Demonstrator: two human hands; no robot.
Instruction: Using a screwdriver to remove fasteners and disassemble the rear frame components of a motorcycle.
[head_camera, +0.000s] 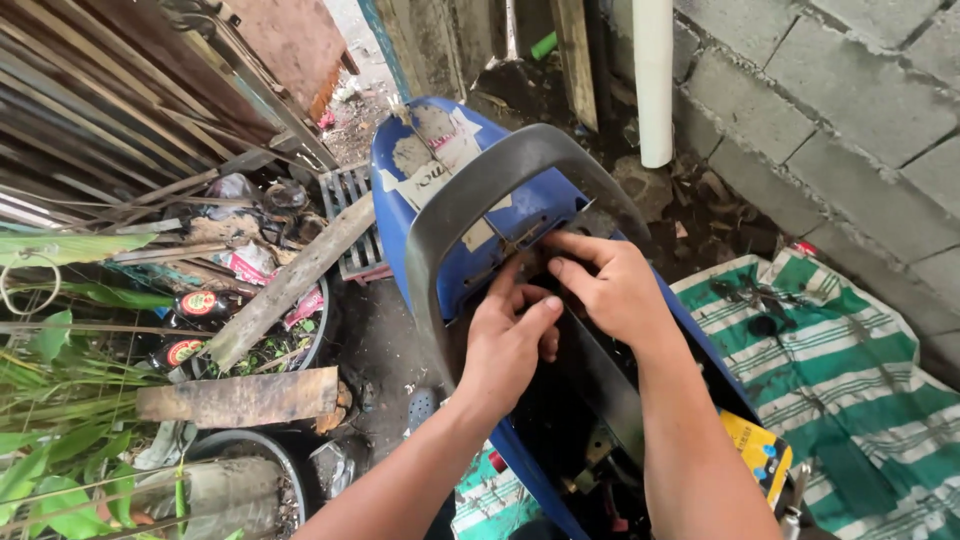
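Observation:
A blue motorcycle tail body (440, 190) with a worn white sticker stretches away from me, and a grey grab rail (478, 185) arches over it. Both hands work at the open, dark seat bay just behind that rail. My left hand (508, 340) presses its fingers down into the bay beside the rail's left leg. My right hand (612, 288) sits just right of it, fingertips pinching at something small near the rail's base; what it grips is hidden. A yellow sticker (757, 455) shows on the body's right side.
A green-and-white striped cloth (850, 380) with dark oily stains lies at right below a grey block wall (860, 90). A white pipe (652, 80) stands behind. Planks (240, 397), scrap metal sheets (120, 90), tyres, bottles and green plants clutter the left.

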